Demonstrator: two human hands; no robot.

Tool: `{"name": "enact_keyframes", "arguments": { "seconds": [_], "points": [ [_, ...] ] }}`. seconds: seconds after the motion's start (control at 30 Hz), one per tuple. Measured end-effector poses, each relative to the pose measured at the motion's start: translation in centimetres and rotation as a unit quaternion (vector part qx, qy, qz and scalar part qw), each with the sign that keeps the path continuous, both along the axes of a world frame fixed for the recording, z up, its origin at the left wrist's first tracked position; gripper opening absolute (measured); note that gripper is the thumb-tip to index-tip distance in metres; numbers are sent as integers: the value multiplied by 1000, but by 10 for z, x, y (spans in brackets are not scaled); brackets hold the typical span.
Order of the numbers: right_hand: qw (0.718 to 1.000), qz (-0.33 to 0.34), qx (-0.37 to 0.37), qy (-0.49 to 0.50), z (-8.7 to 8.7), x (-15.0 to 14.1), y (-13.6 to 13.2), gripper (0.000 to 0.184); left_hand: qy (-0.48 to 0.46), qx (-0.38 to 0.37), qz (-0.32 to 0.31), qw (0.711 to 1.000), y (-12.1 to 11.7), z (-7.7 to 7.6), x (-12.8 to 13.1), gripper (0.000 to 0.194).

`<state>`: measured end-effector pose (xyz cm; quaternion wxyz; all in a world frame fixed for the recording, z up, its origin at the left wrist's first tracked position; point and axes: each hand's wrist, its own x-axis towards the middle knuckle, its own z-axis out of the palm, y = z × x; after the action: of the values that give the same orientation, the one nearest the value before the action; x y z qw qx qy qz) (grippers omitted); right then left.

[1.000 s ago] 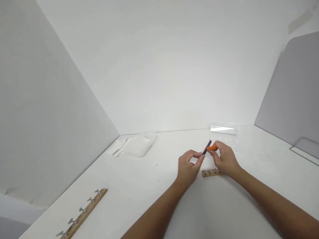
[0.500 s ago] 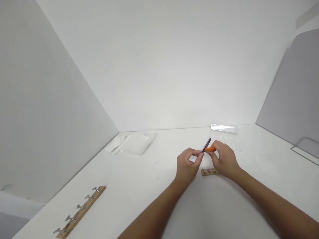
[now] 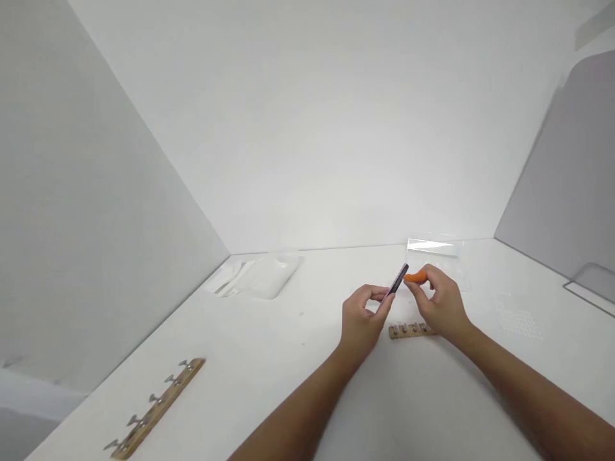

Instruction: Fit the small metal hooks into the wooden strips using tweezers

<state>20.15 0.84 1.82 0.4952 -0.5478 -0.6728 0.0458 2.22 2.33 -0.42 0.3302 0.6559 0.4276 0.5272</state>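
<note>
My left hand (image 3: 361, 319) is closed in a pinch on a thin dark rod-like piece (image 3: 398, 280) that sticks up and to the right. My right hand (image 3: 442, 303) pinches a small orange piece (image 3: 416, 276) just right of the rod's upper end; whether the two touch I cannot tell. Both hands hover over the white table (image 3: 375, 397). Below them lies a short wooden strip with metal hooks (image 3: 408, 330), partly hidden by my right hand.
A longer wooden rack with metal hooks (image 3: 156, 406) lies at the near left of the table. Clear plastic bags (image 3: 257, 278) sit at the back left. A clear plastic packet (image 3: 435, 253) lies behind my hands, and a transparent sheet (image 3: 590, 287) at the far right. White walls enclose the table.
My right hand has drawn the orange piece a little to the right, away from the dark rod's tip. The left hand has stayed almost still.
</note>
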Motion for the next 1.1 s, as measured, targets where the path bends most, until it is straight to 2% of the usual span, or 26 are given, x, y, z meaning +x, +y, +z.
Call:
{"name": "enact_keyframes", "arguments": {
  "seconds": [0.13, 0.27, 0.47, 0.6, 0.7, 0.87, 1.1],
  "points": [
    [997, -28, -31, 70, 1, 8, 2, 21, 10, -15, 27, 999, 6, -2, -4, 16],
    [992, -32, -44, 110, -2, 11, 3, 28, 41, 16, 41, 998, 16, -8, -11, 14],
    [993, -28, -39, 108, -1, 12, 1, 30, 117, 62, 85, 988, 30, -20, -21, 15],
    [997, -12, -7, 73, 1, 8, -2, 28, 105, 111, 123, 981, 28, -16, -19, 16],
    [999, 15, 27, 27, -1, 4, -4, 24, 74, 128, 72, 986, 17, -7, -13, 15],
    [990, 29, 112, -75, -9, 1, -4, 17, 16, 72, -23, 997, -2, 3, -1, 15],
    [967, 37, 179, -178, -10, 2, -4, 22, -6, 66, -82, 994, -7, 6, -1, 14]
  ]
}}
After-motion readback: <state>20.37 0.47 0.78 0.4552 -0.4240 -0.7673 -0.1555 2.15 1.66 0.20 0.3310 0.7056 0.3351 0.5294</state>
